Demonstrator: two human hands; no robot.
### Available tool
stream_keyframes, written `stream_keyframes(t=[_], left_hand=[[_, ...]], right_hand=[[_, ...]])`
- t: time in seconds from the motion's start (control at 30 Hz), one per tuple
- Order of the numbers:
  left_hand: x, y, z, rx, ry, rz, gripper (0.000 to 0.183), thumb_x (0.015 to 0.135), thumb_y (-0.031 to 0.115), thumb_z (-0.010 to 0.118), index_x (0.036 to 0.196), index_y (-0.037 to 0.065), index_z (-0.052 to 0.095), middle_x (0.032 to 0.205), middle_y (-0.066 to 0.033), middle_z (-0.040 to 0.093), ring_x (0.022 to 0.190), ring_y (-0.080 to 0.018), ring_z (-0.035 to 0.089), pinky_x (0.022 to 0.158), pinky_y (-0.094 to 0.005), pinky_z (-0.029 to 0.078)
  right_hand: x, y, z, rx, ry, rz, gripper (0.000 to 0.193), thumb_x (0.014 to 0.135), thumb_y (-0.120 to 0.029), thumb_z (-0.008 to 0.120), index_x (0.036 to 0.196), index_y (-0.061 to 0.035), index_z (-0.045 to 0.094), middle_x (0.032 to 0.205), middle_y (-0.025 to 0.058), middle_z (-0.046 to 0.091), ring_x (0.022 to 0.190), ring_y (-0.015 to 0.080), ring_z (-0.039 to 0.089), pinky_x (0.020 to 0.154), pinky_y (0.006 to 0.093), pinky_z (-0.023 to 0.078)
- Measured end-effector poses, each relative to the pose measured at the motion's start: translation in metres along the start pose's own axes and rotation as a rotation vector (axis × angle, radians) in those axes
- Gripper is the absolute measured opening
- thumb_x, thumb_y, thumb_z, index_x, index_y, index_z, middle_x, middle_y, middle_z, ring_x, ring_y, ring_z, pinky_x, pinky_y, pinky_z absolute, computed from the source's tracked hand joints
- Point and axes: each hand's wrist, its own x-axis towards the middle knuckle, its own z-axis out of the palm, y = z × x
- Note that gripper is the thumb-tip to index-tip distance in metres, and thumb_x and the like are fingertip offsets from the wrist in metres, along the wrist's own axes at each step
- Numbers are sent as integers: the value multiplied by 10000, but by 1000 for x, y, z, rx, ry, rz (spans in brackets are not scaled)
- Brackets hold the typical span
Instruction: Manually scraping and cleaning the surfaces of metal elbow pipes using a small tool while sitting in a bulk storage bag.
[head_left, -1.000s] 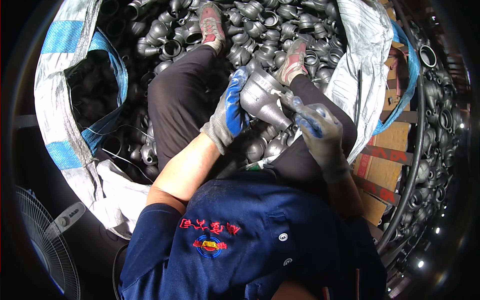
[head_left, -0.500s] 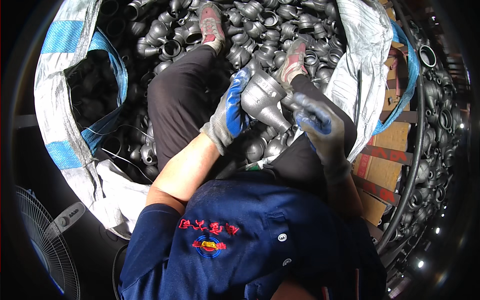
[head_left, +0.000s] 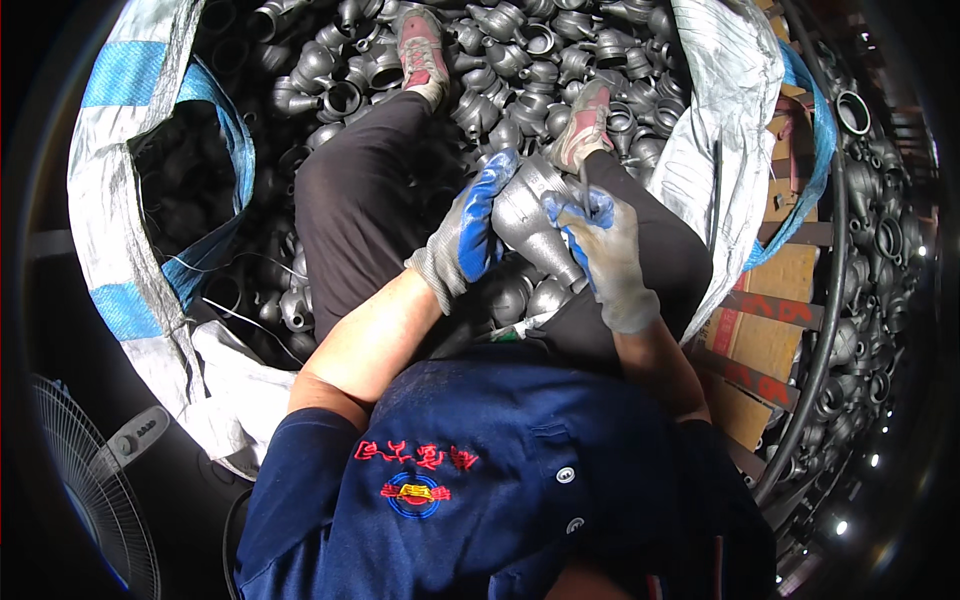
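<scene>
In my left hand, in a grey glove with a blue palm, is a grey metal pipe reducer. Its wide end tilts up and away; the narrow neck points down toward my lap. Close against the fitting's right side is my gloved right hand, its fingers closed in a pinch. A thin grey rod sticks up from those fingers near the wide rim. How far it reaches into the opening is hidden.
Many similar grey fittings lie heaped around my shoes inside a white woven bulk bag with blue straps. More fittings lie at the far right, beyond a dark curved rim. A fan stands at the lower left.
My right hand has moved left and up to the fitting, with the thin rod now showing in its fingers. The left hand has shifted slightly right, tilting the fitting a little.
</scene>
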Motion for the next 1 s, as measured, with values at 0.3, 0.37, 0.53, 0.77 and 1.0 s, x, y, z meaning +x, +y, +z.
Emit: stream_keyframes(t=[0.3,0.37,0.53,0.77,1.0], left_hand=[[0,-2,6,-132,-27,-55,374,961,361,455,1207,86,514,1135,-66,583,1043,-176,568,914,-364,470],[1,-3,2,-37,21,-38,364,981,340,403,1237,100,496,1167,-77,583,1055,-197,571,910,-362,468],[-4,0,7,8,54,22,356,979,334,408,1233,101,499,1152,-67,588,1045,-188,572,914,-350,462],[3,4,2,-195,61,30,329,972,334,425,1189,106,520,1084,-62,616,1021,-184,578,895,-340,470],[-1,7,7,-110,131,90,298,971,279,442,1200,99,505,1190,-73,558,1042,-203,568,939,-355,453]], right_hand=[[-4,-3,-9,129,-52,16,192,779,-21,681,961,15,629,785,21,626,703,42,551,639,202,459],[-5,-3,-3,198,-46,-31,190,786,-17,675,967,19,628,787,21,626,707,45,555,645,200,460],[-2,-4,-13,179,-108,100,238,810,8,614,1048,24,596,850,42,636,734,68,585,677,207,476],[-11,-6,-16,447,-49,79,302,830,13,532,1126,-2,592,778,8,607,558,-10,454,469,137,349],[-39,6,-2,70,7,119,398,837,31,584,1228,27,511,858,48,632,590,58,547,518,187,441]])
